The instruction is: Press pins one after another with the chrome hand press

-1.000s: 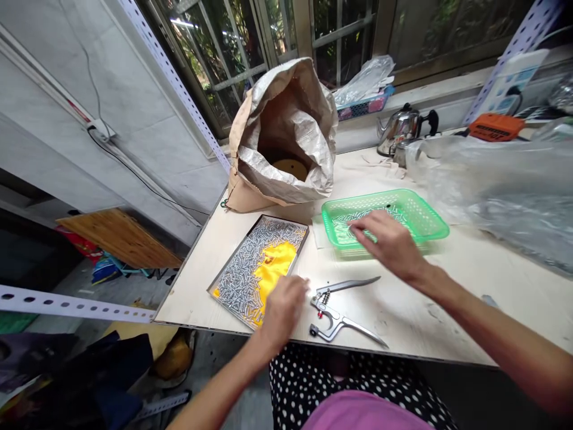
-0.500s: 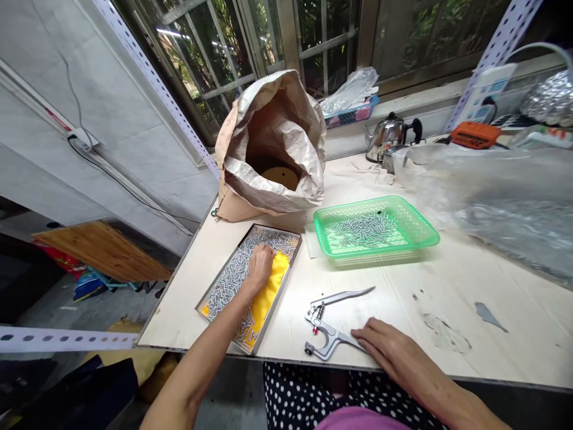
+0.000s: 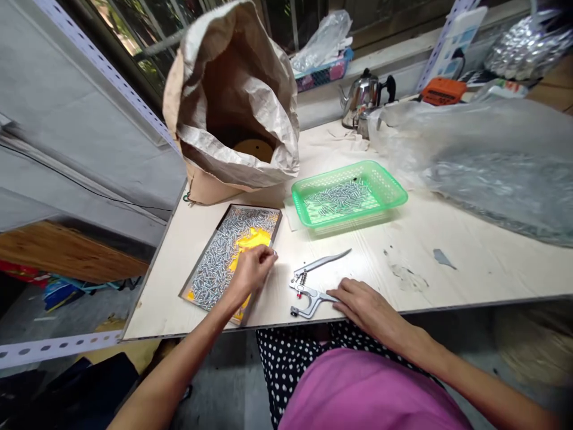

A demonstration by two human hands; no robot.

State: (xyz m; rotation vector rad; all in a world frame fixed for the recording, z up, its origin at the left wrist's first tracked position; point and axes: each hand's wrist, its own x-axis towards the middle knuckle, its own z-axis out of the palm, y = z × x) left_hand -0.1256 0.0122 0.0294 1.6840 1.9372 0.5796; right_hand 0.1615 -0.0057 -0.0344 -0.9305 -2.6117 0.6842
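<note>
The pliers point(image 3: 319, 295) are laid left of the right hand point(image 3: 364, 303), handles pointed that way. One handle is touched; whether it is gripped cannot be told. The left hand point(image 3: 251, 270), farther off, is pinched over the tray's point(image 3: 276, 226) edge.

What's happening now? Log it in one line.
left hand: over right edge of tray | right hand: touching pliers | basket: metal pieces inside
</note>
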